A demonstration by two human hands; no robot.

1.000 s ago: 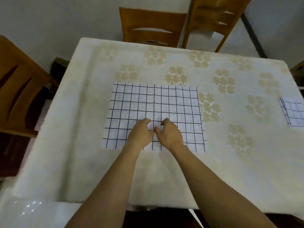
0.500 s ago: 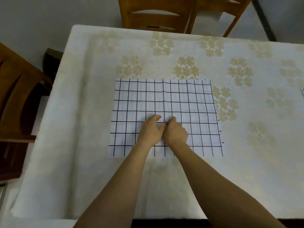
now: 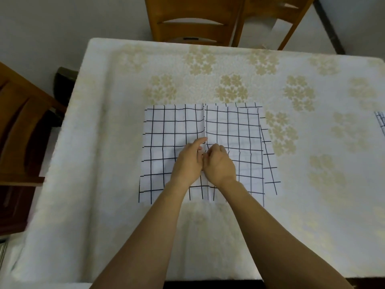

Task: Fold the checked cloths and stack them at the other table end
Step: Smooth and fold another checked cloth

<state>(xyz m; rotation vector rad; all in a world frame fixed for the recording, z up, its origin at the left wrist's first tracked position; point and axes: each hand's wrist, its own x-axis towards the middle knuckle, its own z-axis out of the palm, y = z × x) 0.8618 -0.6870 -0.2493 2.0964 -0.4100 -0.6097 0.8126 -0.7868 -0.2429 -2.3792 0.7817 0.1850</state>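
Nearest, the left hand (image 3: 187, 161) and right hand (image 3: 219, 163) meet knuckle to knuckle, both pinching a raised middle ridge of the checked cloth (image 3: 166, 132); it lies mid-bench (image 3: 104, 226); a second checked cloth (image 3: 381, 124) shows far right; wooden chairs (image 3: 193, 21) stand beyond.

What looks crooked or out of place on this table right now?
The checked cloth is askew: along its right edge a lower layer sticks out at a slant past the upper one. A raised ridge runs down its middle, where the left hand and right hand pinch it. Nothing spilled.
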